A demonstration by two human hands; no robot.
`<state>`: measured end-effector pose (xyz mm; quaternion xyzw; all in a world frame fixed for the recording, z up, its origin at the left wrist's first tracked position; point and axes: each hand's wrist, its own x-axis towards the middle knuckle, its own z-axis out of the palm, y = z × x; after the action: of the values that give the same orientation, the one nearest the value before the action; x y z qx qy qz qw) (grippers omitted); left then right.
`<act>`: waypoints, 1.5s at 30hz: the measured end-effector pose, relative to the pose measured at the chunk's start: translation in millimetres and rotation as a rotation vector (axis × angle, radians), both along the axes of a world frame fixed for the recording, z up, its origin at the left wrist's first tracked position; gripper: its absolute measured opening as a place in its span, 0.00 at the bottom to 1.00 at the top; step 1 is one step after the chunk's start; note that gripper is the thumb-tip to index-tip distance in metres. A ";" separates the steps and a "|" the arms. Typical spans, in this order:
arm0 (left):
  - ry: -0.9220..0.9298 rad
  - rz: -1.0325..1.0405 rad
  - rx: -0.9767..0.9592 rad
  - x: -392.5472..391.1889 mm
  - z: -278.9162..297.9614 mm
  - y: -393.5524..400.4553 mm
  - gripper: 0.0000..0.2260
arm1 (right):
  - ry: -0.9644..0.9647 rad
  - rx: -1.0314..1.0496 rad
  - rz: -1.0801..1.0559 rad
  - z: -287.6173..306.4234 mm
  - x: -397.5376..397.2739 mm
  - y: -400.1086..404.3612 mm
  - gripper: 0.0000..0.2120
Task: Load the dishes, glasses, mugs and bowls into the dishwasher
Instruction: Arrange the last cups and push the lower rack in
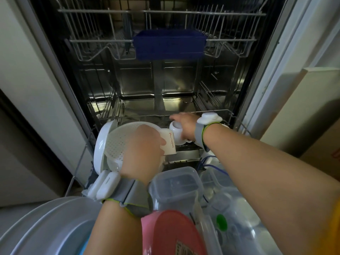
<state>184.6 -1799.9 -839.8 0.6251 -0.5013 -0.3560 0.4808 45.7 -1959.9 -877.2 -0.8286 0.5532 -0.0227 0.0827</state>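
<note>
Left hand [142, 150] grips a white mug [168, 144] with red writing, unreadable, tilted over the lower rack [184, 115] near its left side. Right hand [185, 126] curls around a second white mug [175, 132], just beside the first, toward the rack's back middle. White strainer [117, 142] and white plate [100, 142] stand at the left edge. Rack's back right is open. Clear containers [176, 186] crowd the front; blue basket [169, 45] sits on the upper rack [161, 12].

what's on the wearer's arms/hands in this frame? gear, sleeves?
Both forearms bare, no gloves. Left hand and right hand each have a grey wrist strap with a yellow-green edge and white rounded modules. A yellow sleeve edge shows on the right arm.
</note>
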 end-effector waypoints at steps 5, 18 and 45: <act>0.116 0.091 -0.065 3.6 -1.8 0.1 0.09 | 0.082 -0.048 0.076 -12.2 9.3 -4.4 0.24; 0.224 0.118 -0.039 17.3 -8.8 -4.9 0.12 | 0.103 0.016 0.155 -34.8 13.3 -15.6 0.24; 0.148 0.049 -0.053 -4.5 -7.0 -1.9 0.12 | -0.577 0.096 -0.008 -5.8 0.0 -4.7 0.18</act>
<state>180.1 -1801.8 -846.8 0.5961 -0.4584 -0.3759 0.5416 45.7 -1964.6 -883.0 -0.7810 0.5104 -0.2314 0.2756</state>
